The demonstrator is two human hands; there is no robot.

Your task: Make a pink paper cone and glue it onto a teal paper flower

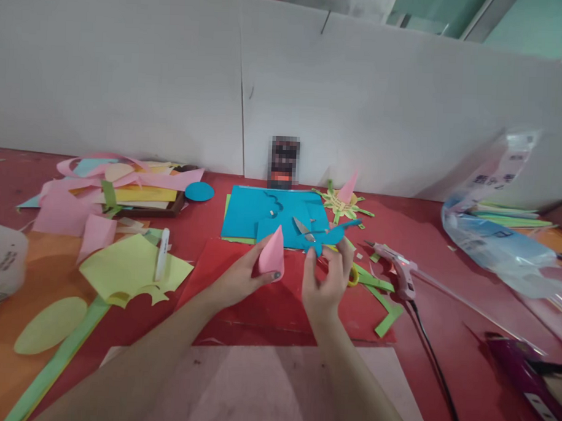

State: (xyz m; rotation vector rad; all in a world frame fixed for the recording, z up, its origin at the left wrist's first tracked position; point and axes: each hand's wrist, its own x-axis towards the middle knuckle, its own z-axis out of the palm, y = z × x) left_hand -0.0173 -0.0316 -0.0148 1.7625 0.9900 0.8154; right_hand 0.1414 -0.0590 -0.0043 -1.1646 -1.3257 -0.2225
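Observation:
My left hand (242, 273) is closed around a pink paper cone (272, 257), its tip pointing up. My right hand (327, 276) pinches a curved blue paper cutout (332, 237), a little to the right of the cone. Scissors (303, 228) show just behind that hand; their blades lie over blue paper sheets (244, 212), and a yellow handle loop (354, 275) shows past my fingers. The middle of the scissors is hidden. A flower-like paper piece (343, 200) with a pink cone on it stands behind, to the right.
A glue gun (403, 273) with a black cord lies at right, near green paper strips (379, 306). Plastic bags (496, 236) and a purple tool (524, 372) are farther right. Paper scraps (69, 209), a white marker (162, 255) and a blue disc (199, 192) lie left.

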